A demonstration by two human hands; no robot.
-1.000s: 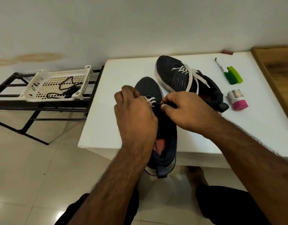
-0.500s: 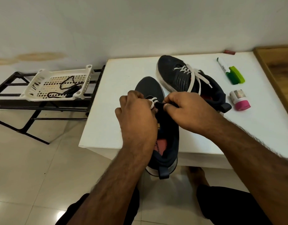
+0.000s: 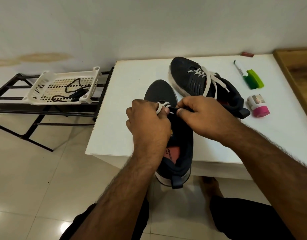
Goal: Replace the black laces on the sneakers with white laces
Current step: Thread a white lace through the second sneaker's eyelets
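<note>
A dark sneaker [image 3: 179, 135] is set lengthwise on the white desk [image 3: 125, 94], toe pointing far, with its heel hanging past the near desk edge. A white lace [image 3: 162, 105] is threaded through the eyelets nearest the toe. The left hand [image 3: 147, 121] is curled over the left side of the shoe, and a loop of the white lace is held around its fingers [image 3: 158, 110]. The right hand [image 3: 203, 115] is closed on the shoe's tongue area, where the thumb and forefinger pinch dark material beside a short white lace tip; exactly what is pinched cannot be told.

A second sneaker [image 3: 201, 80], already laced in white, lies farther back and to the right, angled with its toe toward the far left. Bare desk surface is seen left of both shoes up to the left edge. Near the right edge, a marker [image 3: 240, 69], a green object [image 3: 254, 79] and a small bottle with a pink cap [image 3: 258, 105] are laid out, well apart from the hands.

To the left of the desk, a white perforated basket [image 3: 38, 87] is rested on a black metal rack [image 3: 9, 111], and black laces [image 3: 71, 87] are lying inside it. Open tiled floor [image 3: 36, 179] is seen below and near the rack.
</note>
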